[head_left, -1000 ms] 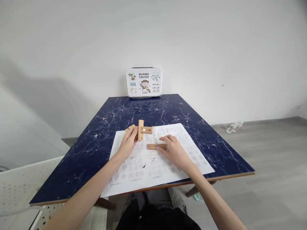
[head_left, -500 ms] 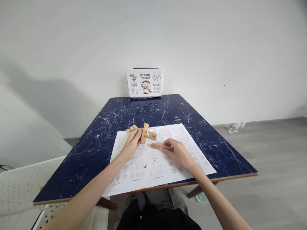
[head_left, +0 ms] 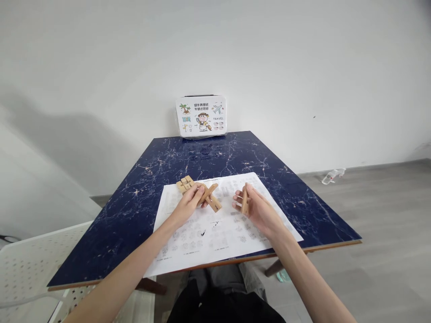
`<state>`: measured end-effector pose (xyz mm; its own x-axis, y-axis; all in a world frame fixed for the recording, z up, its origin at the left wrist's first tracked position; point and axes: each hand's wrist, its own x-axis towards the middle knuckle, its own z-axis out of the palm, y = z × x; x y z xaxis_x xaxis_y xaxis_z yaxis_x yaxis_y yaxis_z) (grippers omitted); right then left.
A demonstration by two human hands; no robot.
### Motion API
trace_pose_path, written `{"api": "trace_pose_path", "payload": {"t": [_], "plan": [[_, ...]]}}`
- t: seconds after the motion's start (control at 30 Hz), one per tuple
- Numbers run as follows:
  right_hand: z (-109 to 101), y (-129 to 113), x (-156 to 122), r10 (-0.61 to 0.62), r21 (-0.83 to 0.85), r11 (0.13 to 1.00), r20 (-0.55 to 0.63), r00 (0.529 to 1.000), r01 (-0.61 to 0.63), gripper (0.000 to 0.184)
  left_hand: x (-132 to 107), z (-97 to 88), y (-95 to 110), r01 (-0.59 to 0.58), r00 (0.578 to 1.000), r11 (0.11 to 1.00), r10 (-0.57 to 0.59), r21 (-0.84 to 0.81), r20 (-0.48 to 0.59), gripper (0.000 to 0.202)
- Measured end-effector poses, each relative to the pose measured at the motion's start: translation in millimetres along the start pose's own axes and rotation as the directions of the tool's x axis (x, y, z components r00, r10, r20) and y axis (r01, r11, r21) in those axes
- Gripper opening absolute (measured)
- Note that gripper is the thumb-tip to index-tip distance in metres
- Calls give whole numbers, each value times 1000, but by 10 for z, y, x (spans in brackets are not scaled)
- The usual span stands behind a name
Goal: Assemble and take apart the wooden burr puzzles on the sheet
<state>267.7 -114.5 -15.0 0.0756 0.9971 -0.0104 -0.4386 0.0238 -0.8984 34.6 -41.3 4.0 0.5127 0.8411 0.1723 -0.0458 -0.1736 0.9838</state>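
Observation:
My left hand [head_left: 189, 202] is closed on two crossed wooden puzzle pieces [head_left: 214, 203], flat notched strips that fit into each other above the paper. One strip bears a dark mark near its end. Between the thumb and fingers of my right hand [head_left: 261, 211] is another wooden puzzle piece [head_left: 245, 200], turned upright and apart from the crossed pair. More notched wooden pieces [head_left: 184, 183] lie just beyond my left hand, at the top left of the printed paper sheet [head_left: 188, 256]; my fingers partly hide them.
The sheet lies on a dark blue marble-patterned table [head_left: 111, 242]. A white case with cartoon prints [head_left: 201, 116] stands at the back against the wall. White perforated furniture [head_left: 23, 264] is at the left, and a clear plastic item [head_left: 333, 176] lies on the floor at right.
My right hand has moved right and turned its piece from lying flat to upright. In my left hand the crossed pieces have rotated, with the marked end now pointing down and right.

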Motion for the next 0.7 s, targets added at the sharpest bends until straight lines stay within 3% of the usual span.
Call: {"api": "trace_pose_path", "payload": {"t": [0.13,0.23,0.53,0.7], "plan": [[47,-68,-67,137,109,984,73,988,-144,38,-6,17,8,14,998,1000,-14,0,54,38],[65,-110,-99,172,126,974,121,978,-187,35,-5,16,-3,18,998,1000,-19,25,62,37],[103,-119,-34,43,-185,983,220,974,-2,39,14,-11,-67,14,998,1000,-14,-4,56,35],[200,-139,63,-16,-219,970,362,932,102,39,13,-18,-76,38,995,999,-38,0,93,36]]}}
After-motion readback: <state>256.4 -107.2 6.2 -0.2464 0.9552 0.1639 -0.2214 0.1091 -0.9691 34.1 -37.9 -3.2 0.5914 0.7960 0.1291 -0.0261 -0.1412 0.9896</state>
